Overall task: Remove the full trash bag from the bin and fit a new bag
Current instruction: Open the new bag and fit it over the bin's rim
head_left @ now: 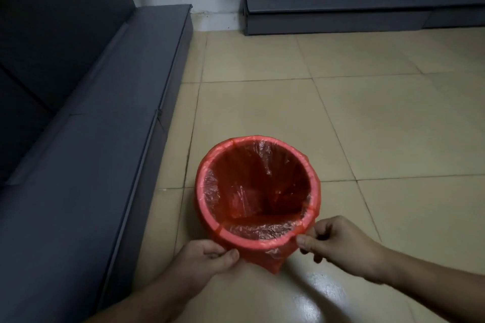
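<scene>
The bin (258, 191) stands on the tiled floor (341, 113) just beside the dark sofa base (105, 139), lined with a red bag (252, 183) whose edge is folded over the rim and which appears to hold nothing. At the near rim the left hand (210, 257) and right hand (338, 241) each pinch the overhanging plastic between thumb and fingers. Judged the final seating step: draw the slack down evenly on both sides without tearing the thin film; a dark cabinet (341, 8) beyond the bin and the sofa obstruct nothing.

Open tiled floor (367, 113) right of bin (258, 191); dark sofa (78, 139) close left.
</scene>
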The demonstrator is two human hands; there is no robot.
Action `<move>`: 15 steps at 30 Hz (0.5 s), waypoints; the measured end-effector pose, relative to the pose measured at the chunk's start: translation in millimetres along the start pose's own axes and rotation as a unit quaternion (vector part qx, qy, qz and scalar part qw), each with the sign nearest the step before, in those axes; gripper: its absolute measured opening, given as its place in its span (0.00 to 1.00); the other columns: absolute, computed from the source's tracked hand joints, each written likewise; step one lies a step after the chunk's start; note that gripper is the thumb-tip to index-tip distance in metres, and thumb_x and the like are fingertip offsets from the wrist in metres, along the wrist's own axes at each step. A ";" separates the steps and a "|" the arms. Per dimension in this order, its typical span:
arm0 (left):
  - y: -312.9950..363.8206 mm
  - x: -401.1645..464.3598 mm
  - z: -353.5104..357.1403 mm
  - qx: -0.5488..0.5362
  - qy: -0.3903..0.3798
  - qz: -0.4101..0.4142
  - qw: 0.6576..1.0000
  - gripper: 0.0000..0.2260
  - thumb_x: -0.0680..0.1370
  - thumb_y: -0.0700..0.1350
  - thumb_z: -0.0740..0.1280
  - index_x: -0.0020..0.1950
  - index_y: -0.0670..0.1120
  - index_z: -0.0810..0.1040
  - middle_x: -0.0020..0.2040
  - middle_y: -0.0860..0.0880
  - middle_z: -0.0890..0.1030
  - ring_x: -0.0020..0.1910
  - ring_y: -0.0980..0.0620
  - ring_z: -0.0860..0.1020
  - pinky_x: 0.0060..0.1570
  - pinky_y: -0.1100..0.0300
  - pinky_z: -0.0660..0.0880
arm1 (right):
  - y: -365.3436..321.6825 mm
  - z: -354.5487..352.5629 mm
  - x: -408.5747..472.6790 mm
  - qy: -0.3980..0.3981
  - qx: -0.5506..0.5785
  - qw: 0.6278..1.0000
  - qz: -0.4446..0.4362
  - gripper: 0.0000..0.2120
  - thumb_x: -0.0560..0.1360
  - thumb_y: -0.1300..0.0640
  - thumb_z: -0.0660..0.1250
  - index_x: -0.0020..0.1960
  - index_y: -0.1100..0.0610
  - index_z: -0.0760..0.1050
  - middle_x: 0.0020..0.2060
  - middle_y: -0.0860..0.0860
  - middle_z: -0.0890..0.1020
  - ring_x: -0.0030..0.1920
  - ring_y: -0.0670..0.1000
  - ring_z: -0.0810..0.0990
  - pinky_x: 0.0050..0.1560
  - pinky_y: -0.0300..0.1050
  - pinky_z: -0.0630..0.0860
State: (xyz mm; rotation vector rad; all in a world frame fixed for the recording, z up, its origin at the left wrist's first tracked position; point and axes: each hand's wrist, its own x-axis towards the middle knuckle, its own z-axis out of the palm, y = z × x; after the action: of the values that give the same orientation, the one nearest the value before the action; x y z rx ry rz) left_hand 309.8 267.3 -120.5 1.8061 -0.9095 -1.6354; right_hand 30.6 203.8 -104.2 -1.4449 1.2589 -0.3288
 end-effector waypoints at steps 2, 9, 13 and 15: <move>-1.4 1.3 3.9 -0.018 0.013 0.007 1.000 0.11 0.65 0.50 0.78 0.33 0.43 0.83 0.31 0.48 0.84 0.28 0.59 0.78 0.29 0.71 0.71 | 4.5 6.6 0.5 0.001 0.060 0.998 0.028 0.15 0.72 0.54 0.75 0.38 0.66 0.82 0.34 0.58 0.85 0.31 0.46 0.78 0.29 0.35 0.72; -14.5 7.8 14.8 -0.023 0.040 0.016 0.999 0.06 0.75 0.35 0.72 0.39 0.37 0.80 0.26 0.50 0.81 0.22 0.62 0.74 0.24 0.72 0.67 | 16.9 21.0 1.0 0.031 0.120 0.991 0.040 0.10 0.71 0.63 0.75 0.36 0.69 0.79 0.30 0.55 0.81 0.28 0.45 0.76 0.29 0.34 0.70; -23.4 13.0 14.0 -0.010 0.064 0.029 0.997 0.06 0.74 0.35 0.74 0.43 0.32 0.81 0.28 0.50 0.81 0.27 0.59 0.76 0.29 0.71 0.71 | 28.4 21.3 1.9 0.035 0.101 0.994 0.026 0.14 0.70 0.59 0.78 0.33 0.65 0.77 0.28 0.56 0.79 0.31 0.50 0.74 0.35 0.43 0.70; -27.4 18.3 13.4 -0.006 0.068 0.034 0.997 0.08 0.73 0.34 0.74 0.44 0.28 0.80 0.28 0.51 0.80 0.26 0.61 0.76 0.30 0.70 0.72 | 34.9 20.3 4.5 0.036 0.086 0.995 0.020 0.14 0.69 0.58 0.78 0.30 0.57 0.76 0.26 0.53 0.78 0.31 0.51 0.73 0.36 0.46 0.69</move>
State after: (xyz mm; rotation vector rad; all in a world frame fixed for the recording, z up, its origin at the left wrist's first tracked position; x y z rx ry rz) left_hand 300.7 271.1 -154.6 1.8330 -0.8889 -1.4536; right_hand 30.7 218.4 -142.0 -1.2690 1.2841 -0.4552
